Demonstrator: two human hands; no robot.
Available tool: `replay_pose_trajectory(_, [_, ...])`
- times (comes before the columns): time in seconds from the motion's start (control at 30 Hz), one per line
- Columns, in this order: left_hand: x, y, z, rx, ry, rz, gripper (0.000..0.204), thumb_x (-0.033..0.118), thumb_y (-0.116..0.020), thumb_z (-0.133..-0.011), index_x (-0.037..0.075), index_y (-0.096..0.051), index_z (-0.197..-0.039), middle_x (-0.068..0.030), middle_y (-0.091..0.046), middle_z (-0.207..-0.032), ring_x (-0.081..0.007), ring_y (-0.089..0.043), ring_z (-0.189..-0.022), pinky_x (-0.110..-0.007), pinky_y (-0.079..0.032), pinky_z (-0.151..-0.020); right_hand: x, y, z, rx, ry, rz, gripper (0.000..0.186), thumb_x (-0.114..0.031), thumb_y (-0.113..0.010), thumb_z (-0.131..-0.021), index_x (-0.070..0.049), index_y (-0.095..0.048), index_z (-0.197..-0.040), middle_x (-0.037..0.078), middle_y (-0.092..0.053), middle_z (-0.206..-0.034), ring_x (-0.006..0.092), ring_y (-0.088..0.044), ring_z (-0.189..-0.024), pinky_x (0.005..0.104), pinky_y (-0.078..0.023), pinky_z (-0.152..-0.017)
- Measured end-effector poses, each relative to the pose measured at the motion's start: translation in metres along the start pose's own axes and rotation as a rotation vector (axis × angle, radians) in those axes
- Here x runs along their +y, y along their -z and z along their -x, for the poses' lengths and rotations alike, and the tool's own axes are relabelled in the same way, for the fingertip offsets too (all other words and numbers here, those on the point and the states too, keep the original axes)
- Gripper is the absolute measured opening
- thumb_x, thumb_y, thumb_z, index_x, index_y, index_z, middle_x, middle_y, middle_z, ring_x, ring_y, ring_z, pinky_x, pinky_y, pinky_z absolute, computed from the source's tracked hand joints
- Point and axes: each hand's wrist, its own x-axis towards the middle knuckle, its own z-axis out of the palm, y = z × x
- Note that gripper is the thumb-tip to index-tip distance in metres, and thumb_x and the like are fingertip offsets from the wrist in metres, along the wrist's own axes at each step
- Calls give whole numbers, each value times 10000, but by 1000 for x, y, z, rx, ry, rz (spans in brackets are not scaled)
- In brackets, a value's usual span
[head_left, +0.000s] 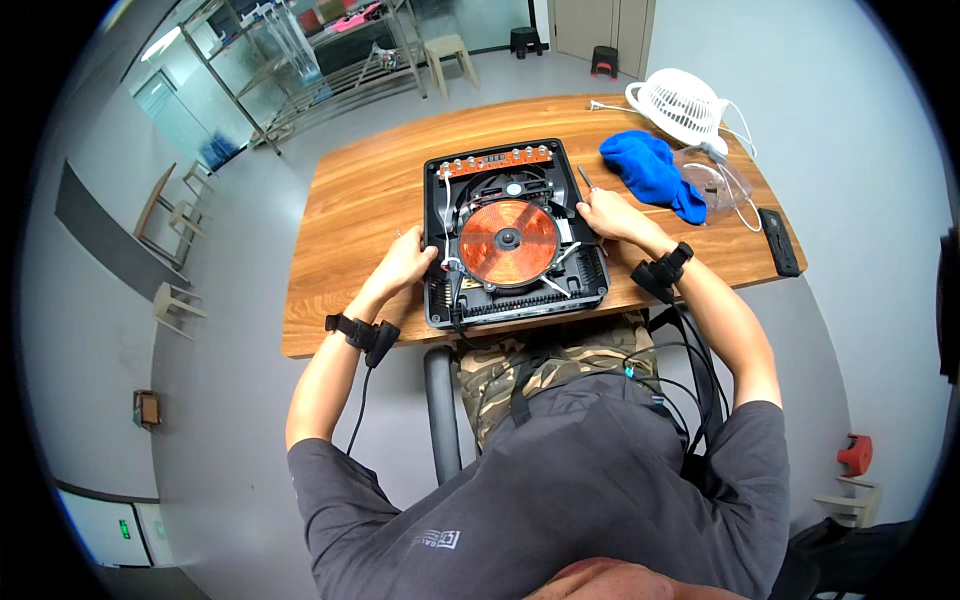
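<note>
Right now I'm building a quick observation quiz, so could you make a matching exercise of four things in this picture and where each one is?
1. left hand
2. blue cloth
3. copper-coloured coil
4. right hand

A. inside the open black casing
B. at the casing's right side
C. at the casing's left side
D. on the table, near the white fan

Pairs: 1-C; 2-D; 3-A; 4-B

Coil (530, 244) glossy copper metal; casing (434, 292) plastic; tabletop (360, 200) smooth wood-grain.
</note>
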Motion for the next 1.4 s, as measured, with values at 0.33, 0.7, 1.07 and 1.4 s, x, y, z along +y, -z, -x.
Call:
replay_pose_trajectory(0.33, [-9, -11, 17, 227, -37, 127, 256, 142, -576, -973, -44, -540, -1145, -105, -654, -874, -159, -629, -799, -344, -517, -708, -29, 26, 22, -101, -129, -328, 391, -273, -465, -1043, 34, -639, -876, 114, -659, -613, 254, -689, -593, 419, -557, -666])
replay_pose_trajectory(0.7, [2, -22, 41, 291, -13, 382, 126, 100, -528, -1029, 0, -513, -1104, -46, -644, -913, -95, -601, -806, -270, -510, -726, 19, 39, 10, -205, -245, 2, 535, -401, -470, -1069, 73, -671, -924, 146, -723, -711, 269, -721, -591, 382, -567, -494])
replay_pose_trajectory(1.07, [15, -24, 49, 282, 11, 493, 76, 21, -467, -1032, 19, -496, -1103, -52, -630, -978, -86, -609, -848, -269, -534, -787, 44, 3, -4, -374, -404, 64, 226, -111, -593, -952, 54, -747, -950, 183, -760, -813, 287, -765, -739, 408, -623, -688])
replay_pose_trajectory(1.4, [9, -23, 53, 318, -13, 503, 67, 50, -511, -1021, 33, -500, -1085, -21, -624, -893, -77, -597, -765, -244, -510, -688, 43, 26, 8, -213, -294, -30, 178, -58, -616, -869, 57, -739, -811, 164, -739, -713, 272, -759, -696, 383, -604, -680])
